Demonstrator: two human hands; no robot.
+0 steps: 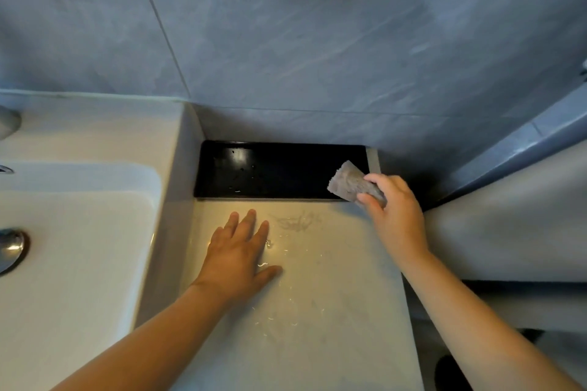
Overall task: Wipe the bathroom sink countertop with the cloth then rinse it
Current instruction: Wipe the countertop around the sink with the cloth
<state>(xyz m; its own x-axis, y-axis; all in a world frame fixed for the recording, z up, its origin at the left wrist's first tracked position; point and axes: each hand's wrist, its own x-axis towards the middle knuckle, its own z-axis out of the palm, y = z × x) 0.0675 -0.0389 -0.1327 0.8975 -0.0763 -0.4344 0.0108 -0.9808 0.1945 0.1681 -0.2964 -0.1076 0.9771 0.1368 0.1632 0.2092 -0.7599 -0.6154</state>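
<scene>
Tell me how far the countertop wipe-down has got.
Partly done: wet streaks cross the countertop beside the flat left hand. In hand: the right hand grips the grey cloth at the right end of the black tray, which shows specks. Still to do: the rest of the wiping, judging by that, then the rinse; the cloth is well away from the sink.

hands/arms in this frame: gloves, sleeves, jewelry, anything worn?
Nothing worn that shows. Left hand and right hand are bare, with no gloves. No rings, watch or bracelet are visible on the fingers or wrists. Left forearm and right forearm are uncovered down to the frame's bottom edge, so no sleeve is in view. No markings that I can make out.
</scene>
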